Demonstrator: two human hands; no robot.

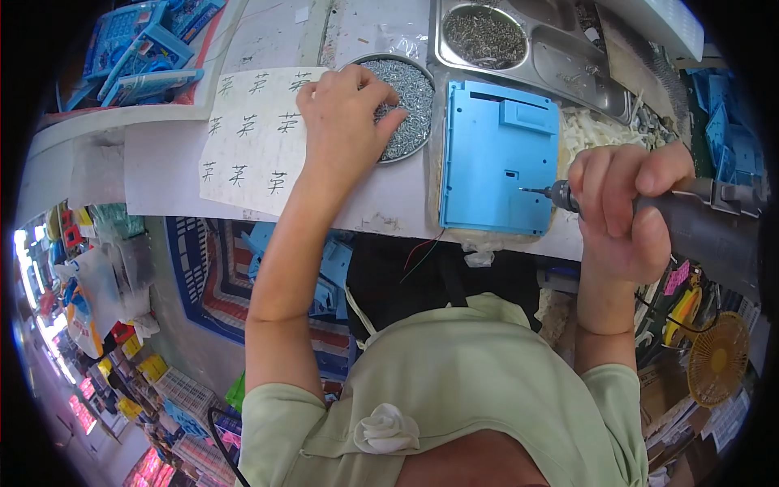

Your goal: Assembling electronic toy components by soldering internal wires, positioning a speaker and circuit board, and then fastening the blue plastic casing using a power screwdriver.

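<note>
My left hand [345, 114] reaches over a round metal dish of small silver screws [410, 89]. Its fingers are bent and the thumb stands a little apart from them, at the screws; I see nothing held between them. In my right hand [621, 203] is a dark electric screwdriver [702, 231], gripped near its front end. The thin bit points left, over the lower right part of a light blue plastic housing [483, 162]; whether it touches the surface, I cannot tell. The housing lies flat, with a raised block, a small rectangular slot and several holes.
A steel compartment tray [560, 61] with darker small screws stands behind the housing. Small white plastic parts [596, 130] lie to its right. A handwritten sheet [243, 162] lies at the left, beyond it blue plastic parts [150, 77]. Thin red and green wires [418, 253] hang off the front edge.
</note>
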